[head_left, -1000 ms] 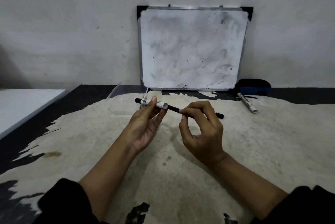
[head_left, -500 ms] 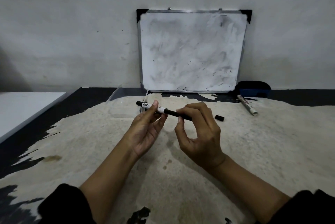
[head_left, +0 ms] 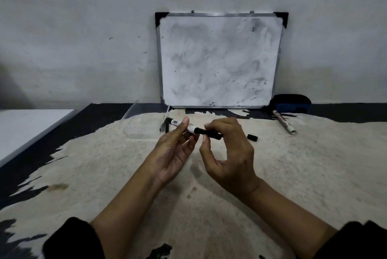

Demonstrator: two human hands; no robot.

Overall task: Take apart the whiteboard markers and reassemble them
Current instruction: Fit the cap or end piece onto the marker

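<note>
My left hand [head_left: 173,151] pinches the white barrel of a whiteboard marker [head_left: 178,123] between thumb and fingers, held level above the table. A black inner rod [head_left: 209,133] sticks out of the barrel's right end, and my right hand [head_left: 228,154] holds that rod at its fingertips. A small black cap piece [head_left: 252,137] lies on the table just right of my right hand. A second white marker [head_left: 284,122] lies further right, near the wall.
A smudged whiteboard [head_left: 219,59] leans against the wall behind. A blue and black eraser [head_left: 291,103] sits at its right foot. A clear plastic box [head_left: 144,120] rests left of the marker. The worn black table [head_left: 104,175] has a white surface [head_left: 27,126] at its left.
The black rod has slid further into the white barrel, so less of it shows. My right hand has moved left toward my left hand.
</note>
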